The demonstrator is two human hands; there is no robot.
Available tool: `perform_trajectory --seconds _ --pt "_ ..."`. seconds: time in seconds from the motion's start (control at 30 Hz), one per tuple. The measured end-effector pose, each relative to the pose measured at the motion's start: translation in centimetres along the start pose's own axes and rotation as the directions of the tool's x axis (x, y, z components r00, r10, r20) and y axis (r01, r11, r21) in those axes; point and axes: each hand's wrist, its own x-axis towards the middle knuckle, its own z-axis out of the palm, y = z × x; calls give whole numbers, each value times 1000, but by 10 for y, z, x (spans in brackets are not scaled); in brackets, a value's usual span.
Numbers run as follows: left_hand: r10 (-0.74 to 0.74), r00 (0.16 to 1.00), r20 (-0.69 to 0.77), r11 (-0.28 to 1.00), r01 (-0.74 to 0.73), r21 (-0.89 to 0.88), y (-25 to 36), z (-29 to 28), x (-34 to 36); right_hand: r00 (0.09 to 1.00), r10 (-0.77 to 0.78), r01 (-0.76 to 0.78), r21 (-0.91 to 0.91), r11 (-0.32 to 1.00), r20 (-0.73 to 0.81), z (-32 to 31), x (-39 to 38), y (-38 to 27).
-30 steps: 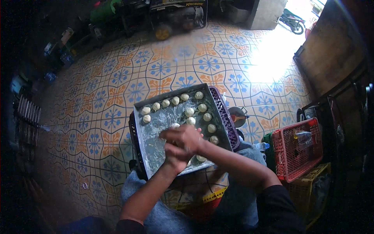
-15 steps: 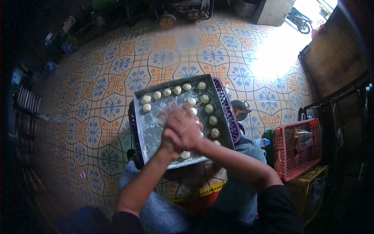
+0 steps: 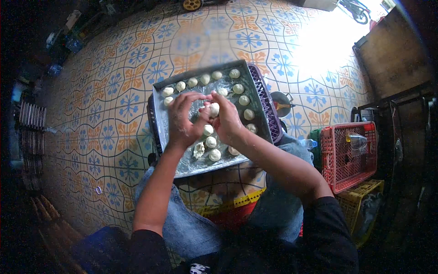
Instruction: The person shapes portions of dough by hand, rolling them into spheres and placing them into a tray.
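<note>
Over a floury metal tray (image 3: 157, 121), my two hands meet with a pale dough ball (image 3: 213, 109) between them. My right hand (image 3: 229, 119) curls round the ball's right side. On the other side my left hand (image 3: 185, 119) is arched with fingers and thumb apart, its thumb close against the ball; whether it grips is hard to see. Several round dough balls line the tray's far and right sides. Nearer me sit a smooth dough ball (image 3: 214, 155) and a rough, ragged dough lump (image 3: 199, 150).
The tray rests on a purple plastic crate (image 3: 265, 102) between my knees. To its right lies a pan (image 3: 282, 104) on the patterned tile floor (image 3: 130, 123). Farther right a red crate (image 3: 326, 157) stands above a yellow crate (image 3: 360, 192), beside a clear bottle (image 3: 306, 144).
My hands, pressed together over the tray before, have come apart and show the dough ball between them. The tray sits higher in the picture now, and the ragged lump has come into sight.
</note>
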Motion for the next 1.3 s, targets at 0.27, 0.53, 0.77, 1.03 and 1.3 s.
perform_trajectory --seconds 0.27,0.53,0.77,1.03,1.3 --pt "-499 616 609 858 448 250 -73 25 -77 989 -134 130 -73 989 -56 -12 18 -42" --pt "-320 777 542 946 298 132 -74 51 -146 994 -102 92 -206 974 -38 -13 12 -43" --pt "-527 745 410 708 651 -272 -77 8 -90 937 -10 326 -867 377 348 -24 15 -15" --pt "-394 886 244 892 432 -130 4 -65 -45 697 -116 713 -665 223 708 0 3 29" --pt "-608 718 340 665 694 -277 9 -118 -59 714 -103 678 -649 345 692 26 1 59"
